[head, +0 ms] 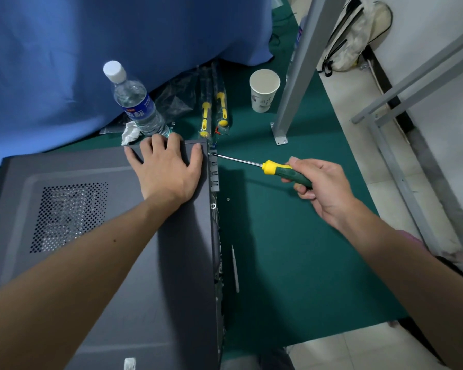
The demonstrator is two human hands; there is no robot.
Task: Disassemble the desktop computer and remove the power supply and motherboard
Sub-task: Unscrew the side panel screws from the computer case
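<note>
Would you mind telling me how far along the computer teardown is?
Early stage. Done: one loose screw lies on the green mat. In hand: left hand steadies the side panel; right hand drives the screwdriver at a rear-edge screw. Left: panel still on; power supply and motherboard hidden inside.

Grey computer case [134,263] lying flat on its side, closed, vented panel up
</note>
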